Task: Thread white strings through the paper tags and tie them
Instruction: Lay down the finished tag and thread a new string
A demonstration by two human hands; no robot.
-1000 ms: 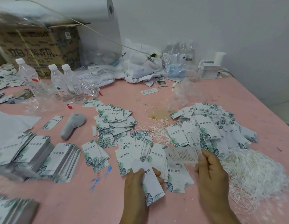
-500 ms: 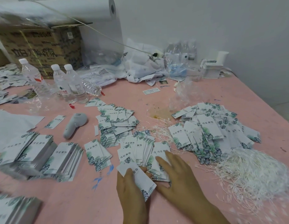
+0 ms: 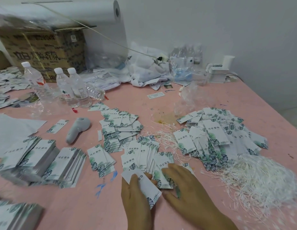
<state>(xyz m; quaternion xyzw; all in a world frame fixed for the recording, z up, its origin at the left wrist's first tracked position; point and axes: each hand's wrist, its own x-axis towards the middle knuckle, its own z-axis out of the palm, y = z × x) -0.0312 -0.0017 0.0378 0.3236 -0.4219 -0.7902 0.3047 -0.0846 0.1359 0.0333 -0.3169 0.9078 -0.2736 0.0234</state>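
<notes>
White leaf-printed paper tag (image 3: 145, 185), at 6 o'clock on the pink counter (image 3: 78, 205), pinched in the left hand's (image 3: 136, 198) grip; right hand (image 3: 186, 185) flat, fingers straight, on loose tags (image 3: 162, 165). Risk: lifting several stuck tags together.

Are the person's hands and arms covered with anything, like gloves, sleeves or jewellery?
No. Both the left hand and the right hand are bare: no gloves, rings or finger guards show. The wrists and the parts of the forearms in view carry no watch, bracelet or sleeve. Further up, the arms run out of the picture, so any sleeve there cannot be seen.
</notes>
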